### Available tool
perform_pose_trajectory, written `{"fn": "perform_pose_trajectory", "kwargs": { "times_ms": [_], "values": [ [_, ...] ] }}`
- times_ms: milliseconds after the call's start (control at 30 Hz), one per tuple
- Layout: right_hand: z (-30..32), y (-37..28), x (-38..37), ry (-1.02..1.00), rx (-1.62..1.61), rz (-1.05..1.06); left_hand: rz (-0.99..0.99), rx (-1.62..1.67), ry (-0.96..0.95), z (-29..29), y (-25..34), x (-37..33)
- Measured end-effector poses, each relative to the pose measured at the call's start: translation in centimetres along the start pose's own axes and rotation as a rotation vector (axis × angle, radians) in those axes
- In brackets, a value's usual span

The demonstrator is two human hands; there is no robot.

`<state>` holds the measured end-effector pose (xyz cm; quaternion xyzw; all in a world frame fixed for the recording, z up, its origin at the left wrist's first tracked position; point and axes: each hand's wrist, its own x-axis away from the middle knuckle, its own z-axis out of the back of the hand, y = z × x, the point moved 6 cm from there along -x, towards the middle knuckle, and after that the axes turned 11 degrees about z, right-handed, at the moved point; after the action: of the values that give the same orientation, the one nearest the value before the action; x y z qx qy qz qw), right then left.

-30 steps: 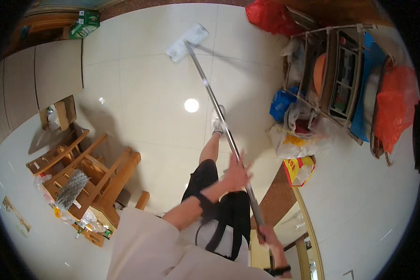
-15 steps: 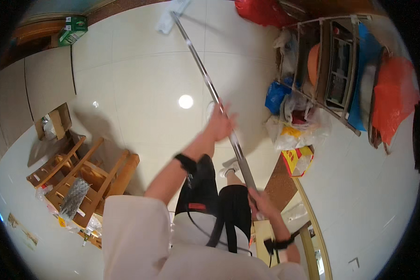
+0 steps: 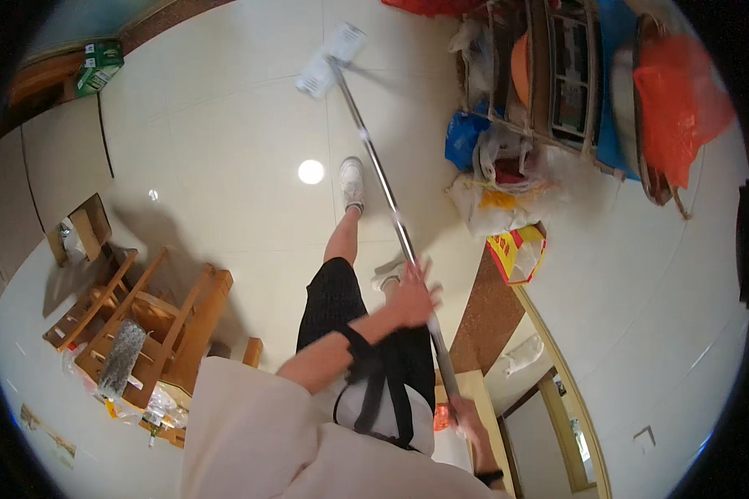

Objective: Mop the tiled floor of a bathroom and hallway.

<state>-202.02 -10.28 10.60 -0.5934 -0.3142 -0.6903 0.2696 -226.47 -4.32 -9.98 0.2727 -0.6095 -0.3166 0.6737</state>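
Note:
A flat mop runs from its pale rectangular head [image 3: 318, 76] on the floor at the top back along a shiny metal pole [image 3: 380, 170] to my body. My left hand [image 3: 412, 299] is on the pole about two thirds of the way down; its fingers are slightly blurred, some sticking out past the shaft, and the palm side is hidden. Close to the waist, my right hand [image 3: 468, 417] wraps round the grey grip end of the handle. My left foot, in a white shoe [image 3: 352, 183], stands forward beside the pole.
Wooden stools [image 3: 158, 324] are stacked at the left beside an opened cardboard box [image 3: 83, 229]. A laden rack [image 3: 549, 91] with plastic bags fills the upper right, a yellow and red bag [image 3: 518, 254] below it. A green box [image 3: 100, 66] stands at the far left.
The mop head has come nearer across the tiles and slightly right. My left hand has drawn back toward my body, and my right hand has moved lower. My left leg has stepped forward.

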Motion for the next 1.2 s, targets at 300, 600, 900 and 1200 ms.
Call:
{"fn": "perform_pose_trajectory", "kwargs": {
  "times_ms": [300,600,900,1200],
  "values": [
    [1.2,7.0,5.3,-0.083,-0.354,-0.133,-0.288,-0.558,-0.319,-10.9,1.4,5.2],
    [-2.4,-0.5,-6.8,-0.374,-0.387,0.192,-0.104,-1.03,0.082,-0.8,-1.7,-7.9],
    [9.1,24.6,1.9,-0.263,-0.396,0.029,-0.164,-0.931,-0.259,-28.3,0.3,7.4],
    [15.6,30.2,7.3,-0.133,-0.366,-0.313,-0.26,-0.759,-0.343,-35.9,2.6,11.5]
  ]
}}
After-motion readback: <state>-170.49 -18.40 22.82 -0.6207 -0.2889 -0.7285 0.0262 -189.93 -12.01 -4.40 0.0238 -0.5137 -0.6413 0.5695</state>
